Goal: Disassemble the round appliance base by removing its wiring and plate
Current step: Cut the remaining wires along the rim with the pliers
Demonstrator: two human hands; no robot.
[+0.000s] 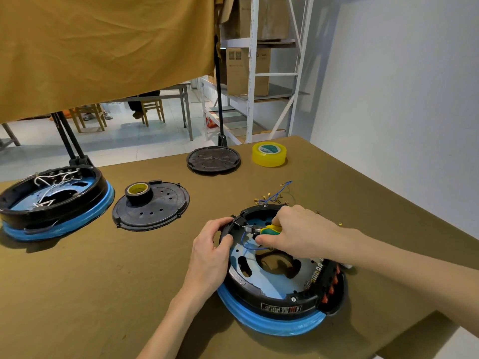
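A round appliance base point(280, 304) with a black ring and a blue-wrapped rim lies upside down near the table's front right. Inside it a silvery plate point(241, 257) with cut-outs shows, and a thin blue wire point(248, 246) loops across it. My left hand point(211, 252) grips the ring's left edge. My right hand point(295, 233) holds small pliers with yellow-green handles point(269, 229), their jaws at a black connector on the ring's inner left wall. Loose blue wires with brass terminals point(274, 196) lie on the table just behind the base.
A second base point(51, 203) with white wiring sits at the far left. Two black round covers point(153, 206) point(213, 159) lie behind, one bearing a black tape roll point(138, 191). A yellow tape roll point(269, 154) stands at the back. The table's edge runs along the right.
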